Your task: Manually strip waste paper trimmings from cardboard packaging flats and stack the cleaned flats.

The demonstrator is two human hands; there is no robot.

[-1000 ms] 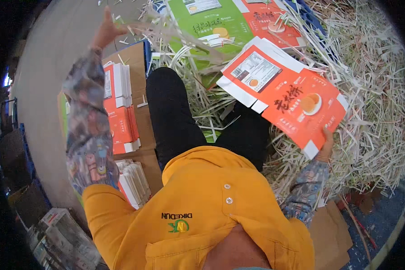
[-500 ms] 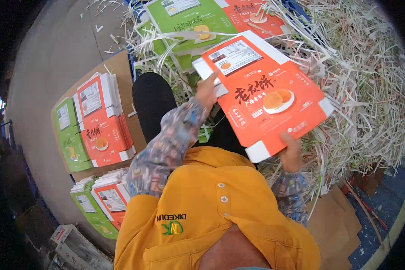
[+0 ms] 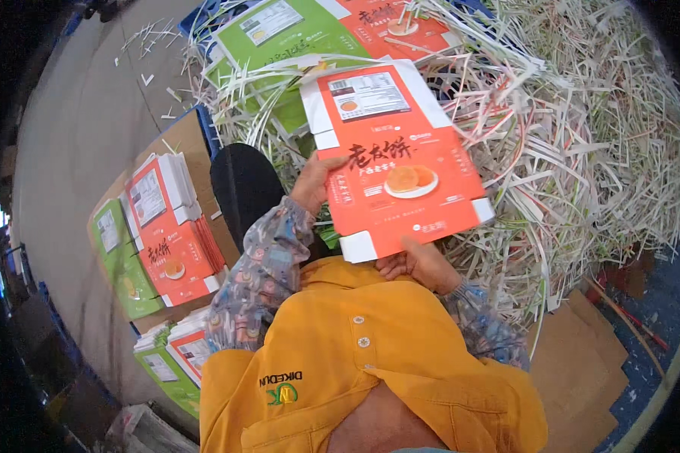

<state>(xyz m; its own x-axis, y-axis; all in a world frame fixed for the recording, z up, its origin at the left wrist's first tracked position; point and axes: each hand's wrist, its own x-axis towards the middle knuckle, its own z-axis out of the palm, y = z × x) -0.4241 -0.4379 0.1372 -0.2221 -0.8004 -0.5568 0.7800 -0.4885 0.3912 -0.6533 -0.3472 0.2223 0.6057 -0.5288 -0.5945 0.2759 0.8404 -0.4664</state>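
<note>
A flat orange-red carton blank (image 3: 400,204) with white flaps and a printed picture of round pastries lies tilted in front of my chest. My left hand (image 3: 315,183) grips its left edge, thumb on the printed face and the other fingers mostly behind. At the near edge, my right hand (image 3: 423,266) pinches the board, with its thumb on top and fingers curled under. Just beyond the held blank, green carton blanks (image 3: 279,38) and another orange-red blank (image 3: 389,30) lie among paper strips.
Shredded paper strips (image 3: 589,143) are heaped at the right. To the left, an orange-red stack (image 3: 175,245) and a green stack (image 3: 121,260) of blanks rest on brown cardboard (image 3: 196,143), with more stacks nearer. Brown cardboard sheets (image 3: 578,370) lie at the lower right.
The orange-red blank has moved left and turned a little more upright. Both hands went with it, my right hand shifting left along the near edge toward my body.
</note>
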